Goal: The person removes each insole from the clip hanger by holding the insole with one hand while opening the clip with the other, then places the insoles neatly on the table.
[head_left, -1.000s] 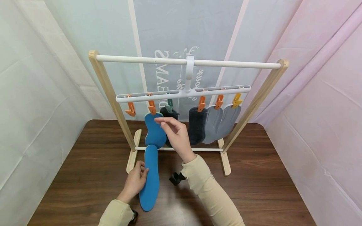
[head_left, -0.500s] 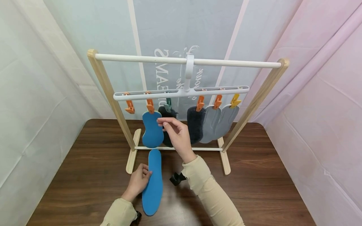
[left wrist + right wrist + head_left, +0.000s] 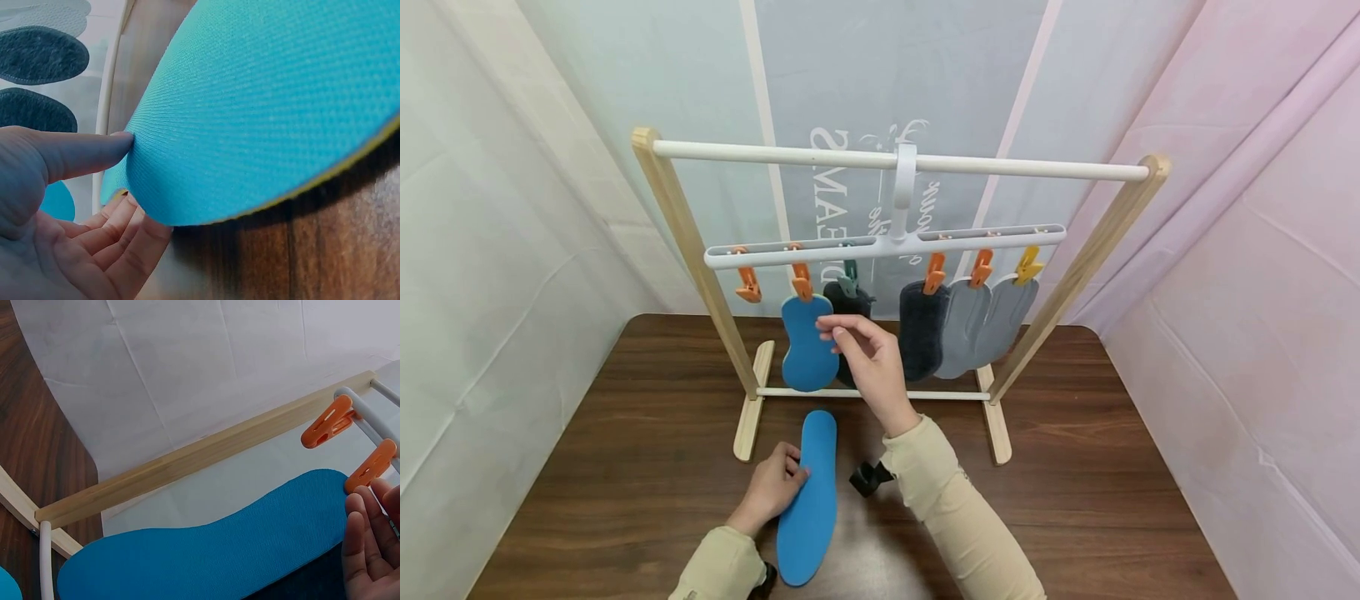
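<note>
My left hand point(image 3: 773, 485) pinches the left edge of a blue insole point(image 3: 811, 508) low in front of the rack; in the left wrist view the thumb lies on the blue face of this insole point(image 3: 262, 112). A second blue insole point(image 3: 808, 350) hangs from an orange clip point(image 3: 802, 282). Beside its right edge is my right hand point(image 3: 872, 358), fingers loosely bent and holding nothing. The right wrist view shows that hand point(image 3: 374, 540) near the clip point(image 3: 373, 465) on the hanging insole point(image 3: 206, 556).
A white hanger point(image 3: 887, 247) hangs on the rack's top bar point(image 3: 1015, 167). At far left an orange clip point(image 3: 747, 279) holds nothing. Two dark insoles, one here point(image 3: 922, 333), and two grey ones, one here point(image 3: 1009, 312), hang rightward. The wooden table point(image 3: 1075, 500) lies below.
My left hand has moved down and slightly right with its insole, which now stands apart from the hanging one. The hanging insole has swung slightly; my right hand has barely moved.
</note>
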Demonstrator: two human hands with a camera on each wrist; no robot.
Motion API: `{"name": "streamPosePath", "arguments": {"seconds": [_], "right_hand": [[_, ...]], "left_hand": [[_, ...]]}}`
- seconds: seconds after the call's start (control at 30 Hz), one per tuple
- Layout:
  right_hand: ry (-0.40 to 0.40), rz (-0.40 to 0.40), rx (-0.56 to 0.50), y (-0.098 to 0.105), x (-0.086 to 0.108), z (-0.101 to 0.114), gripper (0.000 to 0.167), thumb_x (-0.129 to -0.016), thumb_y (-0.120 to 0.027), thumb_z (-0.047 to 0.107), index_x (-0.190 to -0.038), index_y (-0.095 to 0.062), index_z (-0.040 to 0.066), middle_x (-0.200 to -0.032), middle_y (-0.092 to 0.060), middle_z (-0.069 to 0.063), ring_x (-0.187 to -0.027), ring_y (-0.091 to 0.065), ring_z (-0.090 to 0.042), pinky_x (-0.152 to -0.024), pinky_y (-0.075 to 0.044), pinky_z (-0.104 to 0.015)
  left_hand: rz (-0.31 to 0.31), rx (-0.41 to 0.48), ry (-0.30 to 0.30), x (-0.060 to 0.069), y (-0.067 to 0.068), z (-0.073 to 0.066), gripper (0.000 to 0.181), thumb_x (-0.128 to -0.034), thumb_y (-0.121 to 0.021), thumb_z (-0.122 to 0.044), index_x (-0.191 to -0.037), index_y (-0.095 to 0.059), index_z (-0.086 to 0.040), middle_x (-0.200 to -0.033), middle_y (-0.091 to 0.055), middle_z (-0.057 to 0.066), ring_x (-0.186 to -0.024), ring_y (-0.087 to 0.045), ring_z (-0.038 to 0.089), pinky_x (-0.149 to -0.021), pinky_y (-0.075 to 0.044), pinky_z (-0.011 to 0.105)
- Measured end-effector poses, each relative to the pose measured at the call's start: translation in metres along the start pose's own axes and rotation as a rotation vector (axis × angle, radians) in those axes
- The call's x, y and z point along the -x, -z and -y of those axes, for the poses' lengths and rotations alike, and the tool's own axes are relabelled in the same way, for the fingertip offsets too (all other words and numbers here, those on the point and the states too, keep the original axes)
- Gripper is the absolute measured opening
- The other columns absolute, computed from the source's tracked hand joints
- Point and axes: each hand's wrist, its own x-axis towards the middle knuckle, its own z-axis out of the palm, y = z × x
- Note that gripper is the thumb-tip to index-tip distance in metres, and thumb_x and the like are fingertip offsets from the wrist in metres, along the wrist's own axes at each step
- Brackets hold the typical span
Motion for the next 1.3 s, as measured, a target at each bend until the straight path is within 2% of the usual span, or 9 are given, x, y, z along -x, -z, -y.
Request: {"name": "streamPosePath", "arguments": {"seconds": [0.27,0.53,0.8,0.93,1.03,1.13,1.3], "right_hand": [[-0.006,-0.005,0.004,0.000,0.000,-0.001,0.026,-0.100,-0.050,0.011,-0.116,-0.062,-0.006,-0.116,-0.063,-0.023,-0.099,-0.064,-0.021,-0.085,-0.050,-0.052],[-0.015,-0.002,-0.005,0.000,0.000,-0.001,0.026,-0.100,-0.050,0.012,-0.115,-0.063,-0.006,-0.117,-0.064,-0.023,-0.099,-0.064,-0.016,-0.084,-0.052,-0.046],[-0.022,-0.006,-0.007,0.000,0.000,0.000,0.026,-0.100,-0.050,0.011,-0.115,-0.062,-0.007,-0.117,-0.063,-0.024,-0.099,-0.064,-0.016,-0.083,-0.053,-0.044],[-0.017,-0.009,-0.006,0.000,0.000,0.001,0.026,-0.100,-0.050,0.011,-0.116,-0.062,-0.006,-0.116,-0.063,-0.024,-0.098,-0.064,-0.016,-0.082,-0.053,-0.042],[-0.011,-0.008,-0.003,0.000,0.000,0.001,0.026,-0.100,-0.050,0.011,-0.116,-0.062,-0.006,-0.116,-0.063,-0.024,-0.098,-0.064,-0.016,-0.083,-0.053,-0.045],[-0.002,-0.008,0.000,0.001,0.000,0.000,0.027,-0.100,-0.050,0.011,-0.116,-0.062,-0.006,-0.116,-0.063,-0.024,-0.099,-0.064,-0.017,-0.083,-0.052,-0.048],[0.008,-0.014,0.006,0.002,-0.001,-0.001,0.027,-0.100,-0.050,0.012,-0.117,-0.061,-0.006,-0.115,-0.063,-0.025,-0.099,-0.064,-0.016,-0.082,-0.052,-0.047]], "left_hand": [[0.022,-0.033,0.024,0.000,-0.002,-0.001,0.036,-0.0839,-0.071,-0.005,-0.112,-0.050,0.005,-0.078,-0.053,0.004,-0.066,-0.051,0.013,-0.057,-0.043,0.029],[-0.001,-0.190,0.018,0.002,-0.002,-0.008,0.040,-0.0827,-0.074,-0.010,-0.113,-0.051,0.006,-0.078,-0.056,0.006,-0.065,-0.054,0.017,-0.054,-0.044,0.031],[0.008,-0.266,0.039,0.004,-0.003,-0.015,0.037,-0.0831,-0.073,-0.012,-0.109,-0.052,0.004,-0.082,-0.055,0.009,-0.066,-0.055,0.020,-0.052,-0.042,0.034],[0.012,-0.282,0.048,0.003,-0.003,-0.016,0.037,-0.0830,-0.073,-0.013,-0.108,-0.053,0.003,-0.082,-0.055,0.009,-0.067,-0.054,0.020,-0.052,-0.042,0.034],[0.012,-0.281,0.051,0.003,-0.003,-0.016,0.038,-0.0833,-0.073,-0.015,-0.109,-0.053,0.003,-0.080,-0.053,0.008,-0.065,-0.052,0.019,-0.052,-0.041,0.033],[0.008,-0.278,0.042,0.002,-0.001,-0.016,0.038,-0.0845,-0.072,-0.017,-0.110,-0.054,0.004,-0.080,-0.052,0.008,-0.065,-0.052,0.019,-0.052,-0.040,0.033],[-0.007,-0.265,0.010,-0.001,0.005,-0.015,0.035,-0.0871,-0.069,-0.018,-0.109,-0.055,0.005,-0.087,-0.057,0.012,-0.073,-0.056,0.022,-0.057,-0.044,0.035]]}}
